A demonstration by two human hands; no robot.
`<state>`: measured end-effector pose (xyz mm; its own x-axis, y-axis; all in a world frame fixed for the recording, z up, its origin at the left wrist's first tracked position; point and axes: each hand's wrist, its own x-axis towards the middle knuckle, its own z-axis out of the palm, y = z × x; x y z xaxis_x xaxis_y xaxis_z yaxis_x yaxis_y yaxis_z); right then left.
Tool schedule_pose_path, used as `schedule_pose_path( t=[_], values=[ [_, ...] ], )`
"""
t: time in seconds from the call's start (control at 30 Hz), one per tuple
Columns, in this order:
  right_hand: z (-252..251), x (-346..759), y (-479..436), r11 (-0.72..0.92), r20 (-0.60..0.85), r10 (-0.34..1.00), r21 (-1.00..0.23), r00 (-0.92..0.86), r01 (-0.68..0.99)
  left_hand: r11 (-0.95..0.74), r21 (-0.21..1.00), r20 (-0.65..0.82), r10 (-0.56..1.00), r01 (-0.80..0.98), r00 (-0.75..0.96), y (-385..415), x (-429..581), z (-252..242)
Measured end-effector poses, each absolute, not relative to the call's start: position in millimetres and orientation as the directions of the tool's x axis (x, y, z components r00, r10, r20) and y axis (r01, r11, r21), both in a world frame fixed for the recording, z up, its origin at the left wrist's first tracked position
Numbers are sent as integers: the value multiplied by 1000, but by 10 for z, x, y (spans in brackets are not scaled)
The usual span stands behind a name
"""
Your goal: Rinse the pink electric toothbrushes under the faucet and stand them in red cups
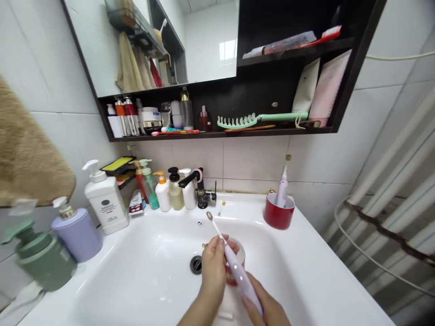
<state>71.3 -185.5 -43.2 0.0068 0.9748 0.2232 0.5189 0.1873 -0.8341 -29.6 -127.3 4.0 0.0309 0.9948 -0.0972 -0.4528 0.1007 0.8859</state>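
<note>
Over the sink (152, 262), both my hands are on a pale purple electric toothbrush (239, 274), tilted with its bristles pointing up and away. Fingers of my left hand (215, 260) pinch it where the white brush neck meets the body. Lower down, my right hand (267, 303) wraps round the handle. Beneath the toothbrush, a red cup with a white inside (241, 253) stands in the sink, partly hidden by my hands and the brush. Left of my left hand is the dark drain (196, 265).
A black faucet (200, 188) rises behind the sink. On the right rim, a red holder (279, 217) carries another electric toothbrush (282, 188). Several pump bottles (108, 203) line the left and back rim. A dark cabinet (238, 133) with a hairbrush (261, 118) hangs above.
</note>
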Motion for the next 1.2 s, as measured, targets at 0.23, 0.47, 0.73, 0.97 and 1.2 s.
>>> schedule_pose_path(
  t=[0.23,0.47,0.73,0.97,1.2],
  values=[
    [-224,569,-2139,230,235,969,-753,-74,616,7,748,-53,997,-663,-50,-1445,-401,3],
    [-220,442,-2347,175,186,980,-624,-73,762,-13,699,-116,985,-715,-131,-1592,-474,-93],
    [-239,465,-2326,164,161,983,-569,-86,806,-13,676,-147,977,-737,-152,-1512,-454,-190],
    [-251,456,-2263,153,59,986,-706,-158,692,18,673,-172,976,-740,-133,-1460,-526,-250],
    [-212,471,-2256,135,100,991,-578,-94,805,18,683,-170,976,-730,-135,-1462,-514,-241]
  ],
)
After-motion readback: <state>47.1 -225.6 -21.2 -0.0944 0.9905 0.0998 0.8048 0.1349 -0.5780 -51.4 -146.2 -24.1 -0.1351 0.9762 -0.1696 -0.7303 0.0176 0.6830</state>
